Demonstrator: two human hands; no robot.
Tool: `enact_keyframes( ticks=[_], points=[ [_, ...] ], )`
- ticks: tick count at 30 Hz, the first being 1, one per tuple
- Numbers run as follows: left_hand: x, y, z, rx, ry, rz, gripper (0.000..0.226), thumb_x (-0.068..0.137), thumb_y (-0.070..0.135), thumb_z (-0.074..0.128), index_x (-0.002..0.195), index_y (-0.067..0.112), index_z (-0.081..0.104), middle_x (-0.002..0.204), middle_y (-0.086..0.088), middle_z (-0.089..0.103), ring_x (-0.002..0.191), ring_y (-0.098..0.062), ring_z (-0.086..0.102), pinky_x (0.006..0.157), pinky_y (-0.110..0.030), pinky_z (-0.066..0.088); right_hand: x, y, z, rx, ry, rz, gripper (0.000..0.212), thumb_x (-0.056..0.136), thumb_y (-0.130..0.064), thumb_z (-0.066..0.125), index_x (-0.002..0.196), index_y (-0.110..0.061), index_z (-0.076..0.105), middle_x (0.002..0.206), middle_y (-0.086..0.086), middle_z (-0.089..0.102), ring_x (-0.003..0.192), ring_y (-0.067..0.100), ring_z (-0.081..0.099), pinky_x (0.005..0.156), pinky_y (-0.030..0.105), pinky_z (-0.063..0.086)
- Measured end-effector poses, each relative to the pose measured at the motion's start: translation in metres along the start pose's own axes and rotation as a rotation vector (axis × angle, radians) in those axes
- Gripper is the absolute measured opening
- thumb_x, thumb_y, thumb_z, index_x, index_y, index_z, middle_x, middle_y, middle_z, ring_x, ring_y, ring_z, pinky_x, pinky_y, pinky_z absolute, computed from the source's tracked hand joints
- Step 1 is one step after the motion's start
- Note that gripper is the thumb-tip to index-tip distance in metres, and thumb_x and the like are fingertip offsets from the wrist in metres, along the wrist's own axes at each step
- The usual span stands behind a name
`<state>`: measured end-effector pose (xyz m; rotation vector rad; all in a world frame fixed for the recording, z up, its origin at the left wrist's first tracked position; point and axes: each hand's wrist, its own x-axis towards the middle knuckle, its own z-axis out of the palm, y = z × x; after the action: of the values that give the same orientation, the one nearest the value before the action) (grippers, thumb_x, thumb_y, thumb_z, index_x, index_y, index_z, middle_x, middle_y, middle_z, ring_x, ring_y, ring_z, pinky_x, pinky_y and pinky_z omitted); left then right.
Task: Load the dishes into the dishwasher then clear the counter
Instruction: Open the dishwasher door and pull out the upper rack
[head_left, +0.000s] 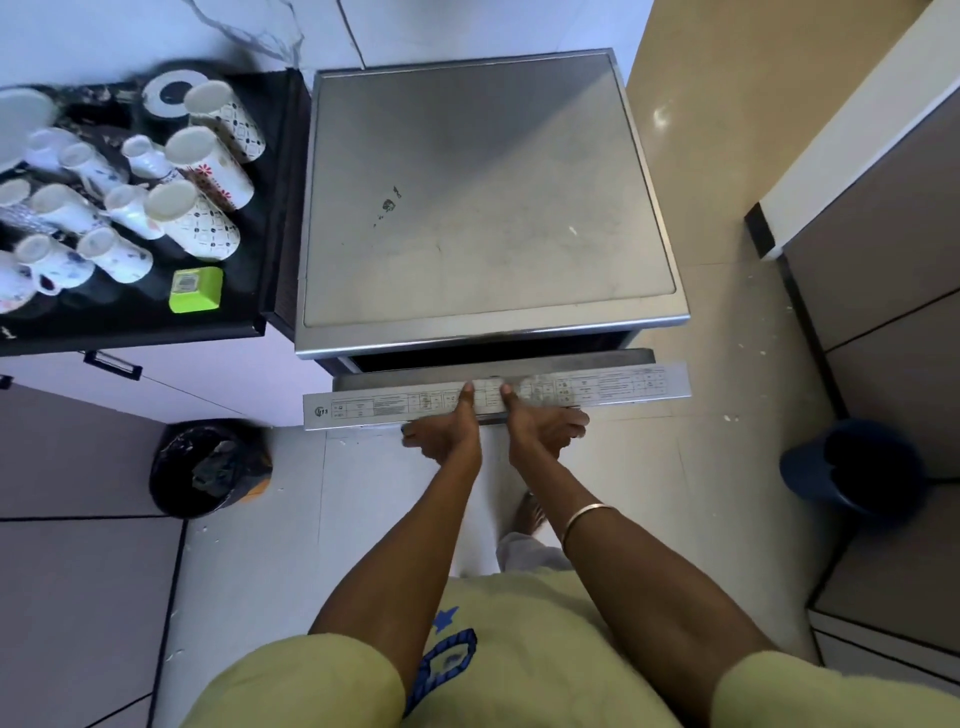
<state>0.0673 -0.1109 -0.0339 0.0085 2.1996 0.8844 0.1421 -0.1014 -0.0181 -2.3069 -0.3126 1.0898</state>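
A steel dishwasher (488, 197) stands in front of me, its door (623, 387) tilted a little way out at the top, leaving a dark gap. My left hand (447, 428) and my right hand (540, 423) grip the door's top edge side by side, thumbs on the printed strip, fingers curled under the front. Several upturned white patterned mugs (197, 171) and cups (114, 254) stand on the black counter (156, 322) to the left, with a green box (196, 290) and a white plate (21, 124) at the far left edge.
A black lined bin (208, 467) sits on the floor at the left below the counter. A dark blue bucket (857, 467) stands at the right beside grey cabinets (883, 291). Pale floor tiles (691, 467) lie around my feet.
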Motion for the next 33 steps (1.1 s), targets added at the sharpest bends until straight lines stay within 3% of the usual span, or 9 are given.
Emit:
enact_keyframes(
  ticks=[2, 5, 7, 10, 12, 14, 21, 28, 33],
  points=[
    [-0.014, -0.006, -0.010, 0.214, 0.165, 0.163, 0.114, 0.059, 0.066, 0.080, 0.137, 0.001, 0.030, 0.135, -0.022, 0.039, 0.115, -0.038, 0.047, 0.094, -0.049, 0.048, -0.009, 0.002, -0.002, -0.113, 0.106, -0.112, 0.111, 0.056, -0.050, 0.090, 0.138, -0.011, 0.026, 0.140, 0.020, 0.038, 0.122, 0.037, 0.047, 0.091, 0.046, 0.047],
    [-0.012, -0.015, -0.030, 0.447, 0.219, 0.557, 0.102, 0.065, 0.054, 0.084, 0.139, 0.007, 0.033, 0.141, -0.020, 0.039, 0.126, -0.036, 0.042, 0.104, -0.043, 0.039, -0.004, 0.019, -0.011, -0.376, 0.176, -0.675, 0.084, 0.071, -0.034, 0.084, 0.137, -0.024, 0.033, 0.145, 0.011, 0.041, 0.133, 0.029, 0.041, 0.104, 0.039, 0.040],
    [0.006, -0.017, -0.043, 0.573, 0.141, 0.873, 0.090, 0.066, 0.042, 0.086, 0.137, 0.013, 0.038, 0.140, -0.014, 0.044, 0.131, -0.031, 0.040, 0.108, -0.039, 0.035, 0.009, 0.031, -0.017, -0.514, 0.060, -0.953, 0.079, 0.080, -0.024, 0.077, 0.145, -0.025, 0.033, 0.153, 0.007, 0.033, 0.141, 0.025, 0.031, 0.111, 0.039, 0.032],
    [0.038, -0.022, -0.051, 0.847, -0.135, 1.106, 0.080, 0.085, 0.041, 0.070, 0.150, 0.016, 0.030, 0.158, -0.013, 0.026, 0.148, -0.033, 0.014, 0.121, -0.045, 0.017, 0.035, 0.041, -0.024, -0.718, -0.122, -1.033, 0.078, 0.091, -0.032, 0.065, 0.154, -0.012, 0.024, 0.162, 0.009, 0.015, 0.150, 0.031, 0.010, 0.122, 0.046, 0.013],
    [0.050, -0.030, -0.051, 0.986, -0.250, 1.158, 0.075, 0.095, 0.045, 0.054, 0.155, 0.017, 0.020, 0.163, -0.010, 0.014, 0.151, -0.033, 0.001, 0.122, -0.046, 0.005, 0.045, 0.052, -0.029, -0.879, -0.168, -1.078, 0.076, 0.098, -0.041, 0.050, 0.156, -0.008, 0.014, 0.164, 0.009, 0.008, 0.150, 0.036, 0.001, 0.122, 0.049, 0.005],
    [0.051, -0.036, -0.051, 1.029, -0.262, 1.173, 0.072, 0.098, 0.044, 0.049, 0.156, 0.017, 0.016, 0.163, -0.009, 0.013, 0.150, -0.034, -0.001, 0.121, -0.046, 0.002, 0.047, 0.059, -0.033, -0.945, -0.170, -1.135, 0.074, 0.100, -0.043, 0.045, 0.156, -0.007, 0.012, 0.164, 0.009, 0.010, 0.150, 0.038, 0.003, 0.121, 0.050, 0.005],
    [0.040, -0.070, -0.059, 1.099, -0.241, 1.169, 0.075, 0.095, 0.040, 0.058, 0.155, 0.015, 0.021, 0.160, -0.013, 0.022, 0.148, -0.040, 0.013, 0.121, -0.047, 0.012, 0.044, 0.079, -0.060, -1.070, -0.220, -1.201, 0.072, 0.097, -0.024, 0.051, 0.156, -0.007, 0.012, 0.163, 0.011, 0.015, 0.150, 0.036, 0.008, 0.123, 0.046, 0.007],
    [0.024, -0.157, -0.080, 1.086, -0.236, 1.116, 0.076, 0.096, 0.033, 0.059, 0.157, 0.018, 0.016, 0.162, -0.009, 0.017, 0.150, -0.039, 0.004, 0.122, -0.046, 0.011, 0.049, 0.154, -0.085, -1.124, -0.295, -1.230, 0.066, 0.099, -0.016, 0.049, 0.154, -0.004, 0.016, 0.160, 0.017, 0.021, 0.149, 0.035, 0.013, 0.123, 0.042, 0.007],
    [0.024, -0.232, -0.089, 1.103, -0.233, 1.057, 0.069, 0.099, 0.021, 0.053, 0.157, 0.020, 0.016, 0.163, -0.007, 0.015, 0.150, -0.039, 0.002, 0.120, -0.049, 0.022, 0.066, 0.222, -0.108, -1.169, -0.388, -1.254, 0.072, 0.094, -0.005, 0.051, 0.155, -0.006, 0.012, 0.161, 0.014, 0.020, 0.150, 0.033, 0.013, 0.122, 0.042, 0.008]
  ],
)
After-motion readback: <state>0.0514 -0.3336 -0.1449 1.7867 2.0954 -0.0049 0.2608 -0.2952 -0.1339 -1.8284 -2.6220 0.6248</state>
